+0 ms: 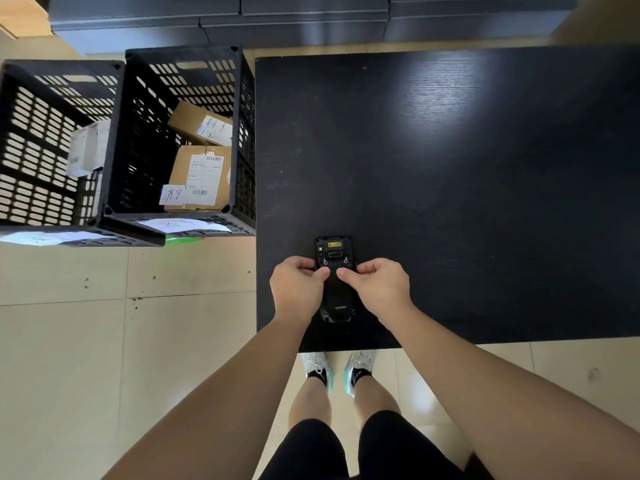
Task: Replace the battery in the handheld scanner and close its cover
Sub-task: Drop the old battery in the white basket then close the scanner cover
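A black handheld scanner (335, 299) lies face down near the front edge of the black table (450, 185), its back with a yellow label and two small latches turned up. My left hand (298, 289) grips its left side, thumb pressing on the battery cover just below the left latch. My right hand (377, 287) grips the right side, thumb on the cover below the right latch. The cover sits on the scanner's back; no loose battery shows.
Two black slotted crates (180, 133) stand on the floor left of the table, one holding cardboard parcels (202, 174). Paper labels hang on their fronts. Dark cabinets (277, 19) run along the far wall. My feet stand under the table's front edge.
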`<state>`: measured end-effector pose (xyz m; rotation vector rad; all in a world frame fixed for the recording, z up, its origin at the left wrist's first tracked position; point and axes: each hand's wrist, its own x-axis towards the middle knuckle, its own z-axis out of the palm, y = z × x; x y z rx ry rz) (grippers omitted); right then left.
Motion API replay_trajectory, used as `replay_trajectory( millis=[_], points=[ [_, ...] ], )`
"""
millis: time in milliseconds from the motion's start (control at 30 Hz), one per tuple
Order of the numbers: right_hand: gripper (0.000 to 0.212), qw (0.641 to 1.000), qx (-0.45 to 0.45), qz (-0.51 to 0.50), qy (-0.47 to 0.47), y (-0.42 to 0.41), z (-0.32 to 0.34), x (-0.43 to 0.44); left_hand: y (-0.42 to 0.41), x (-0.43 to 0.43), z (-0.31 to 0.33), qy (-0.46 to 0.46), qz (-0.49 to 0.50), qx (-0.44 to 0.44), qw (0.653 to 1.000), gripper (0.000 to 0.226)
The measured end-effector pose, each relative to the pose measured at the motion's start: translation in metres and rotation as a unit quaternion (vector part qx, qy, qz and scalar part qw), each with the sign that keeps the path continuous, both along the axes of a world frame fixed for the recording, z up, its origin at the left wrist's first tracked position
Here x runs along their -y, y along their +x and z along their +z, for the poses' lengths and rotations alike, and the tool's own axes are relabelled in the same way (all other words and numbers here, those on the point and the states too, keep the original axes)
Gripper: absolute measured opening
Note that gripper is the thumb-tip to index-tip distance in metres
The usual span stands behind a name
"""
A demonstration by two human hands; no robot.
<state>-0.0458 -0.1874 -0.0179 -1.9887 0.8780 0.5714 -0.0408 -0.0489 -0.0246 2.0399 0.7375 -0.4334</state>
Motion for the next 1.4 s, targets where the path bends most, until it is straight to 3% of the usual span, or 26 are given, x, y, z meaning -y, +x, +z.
replay_trajectory(
  millis=[200,400,500,567,733,833,1000,1200,1400],
  points=[
    [0.039,1.0,-0.015,-0.012,0.004,0.003,0.0,-0.002,0.004,-0.001,0.0,0.0,-0.013,-0.007,1.0,0.026],
    [0.052,1.0,-0.02,-0.006,0.004,-0.001,0.005,-0.005,0.008,-0.007,-0.003,-0.01,-0.044,-0.009,0.999,0.028],
    [0.054,1.0,-0.016,-0.006,0.0,-0.002,0.005,-0.006,0.009,-0.014,0.0,0.034,-0.13,0.031,0.99,0.018],
    [0.054,1.0,-0.014,0.002,0.001,-0.002,0.005,-0.005,0.014,-0.022,0.001,0.064,-0.239,0.083,0.965,0.009],
    [0.056,1.0,-0.015,0.02,0.006,-0.001,0.002,-0.003,0.04,-0.034,0.007,0.086,-0.499,0.12,0.854,0.011],
    [0.056,0.999,-0.017,0.031,0.01,-0.001,0.002,-0.001,0.053,-0.037,0.008,0.094,-0.56,0.124,0.814,0.011],
    [0.033,0.999,-0.014,0.042,0.02,0.002,0.006,0.001,0.068,-0.038,0.01,0.11,-0.635,0.098,0.758,0.011],
    [0.032,0.999,-0.008,0.047,0.018,0.003,0.008,0.001,0.078,-0.035,0.015,0.116,-0.688,0.076,0.713,0.023],
    [0.034,0.999,-0.006,0.036,0.016,0.001,0.001,0.0,0.069,-0.034,0.012,0.129,-0.654,0.085,0.74,0.022]
  ],
)
